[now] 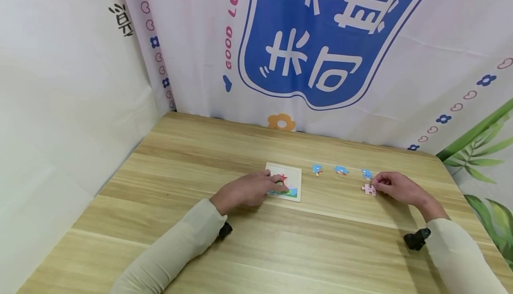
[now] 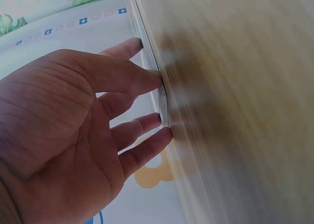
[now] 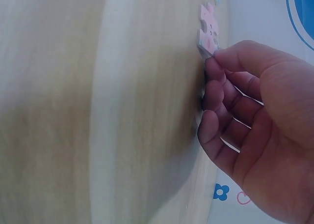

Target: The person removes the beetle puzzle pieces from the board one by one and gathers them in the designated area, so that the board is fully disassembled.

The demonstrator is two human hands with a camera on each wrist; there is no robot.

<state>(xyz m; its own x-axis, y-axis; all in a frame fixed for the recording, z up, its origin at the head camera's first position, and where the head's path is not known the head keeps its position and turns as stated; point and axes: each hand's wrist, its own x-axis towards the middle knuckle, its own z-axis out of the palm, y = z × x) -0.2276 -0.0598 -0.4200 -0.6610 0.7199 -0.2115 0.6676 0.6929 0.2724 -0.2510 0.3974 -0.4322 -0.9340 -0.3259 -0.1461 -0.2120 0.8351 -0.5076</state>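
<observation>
On the wooden table lies a small square puzzle tray (image 1: 299,186) with a pale frame, its picture showing red, green and blue parts. My left hand (image 1: 249,189) rests on the tray's left side, its fairly straight fingers reaching over the picture and covering part of it. In the left wrist view the thumb and other fingertips (image 2: 156,76) touch the tray's thin edge. Further right, my right hand (image 1: 401,190) pinches a pink puzzle piece (image 3: 209,30) by one corner between thumb and index finger. The remaining fingers of that hand are curled loosely near the tabletop.
Between the tray and my right hand, a blue piece (image 1: 317,169) and another blue piece (image 1: 341,169) lie in a row. A third blue piece (image 1: 366,174) sits just behind the pink one. Printed cloth (image 1: 192,62) hangs behind the table (image 1: 280,240).
</observation>
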